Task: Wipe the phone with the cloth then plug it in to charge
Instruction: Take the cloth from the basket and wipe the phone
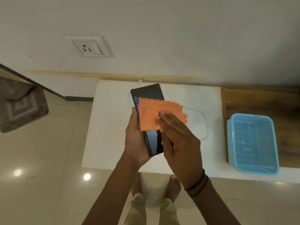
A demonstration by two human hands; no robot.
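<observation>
2 stages make up the task, and only the 1st is seen under way. The phone is held above the white table, screen up, cradled in the left hand, whose thumb is laid along the phone's left edge while the remaining fingers are wrapped beneath it and hidden. The orange cloth is spread over the middle of the lit screen and is pressed flat by the right hand, its fingers extended and held together on the cloth rather than pinching it. Beyond the fingertips, the upper part of the screen is left uncovered; nearer the palm, the lower part of the screen is also exposed. How much of the glass has been cleaned cannot be judged. The 2nd stage is not begun: no cable is joined to the phone. A white cable appears to lie on the table beyond and to the right of the fingers, with what may be its tip near the wall, though it is faint against the white surface. A wall socket is seen far beyond the fingertips, to the left, with nothing plugged in. A blue basket is set well to the right of the right hand.
</observation>
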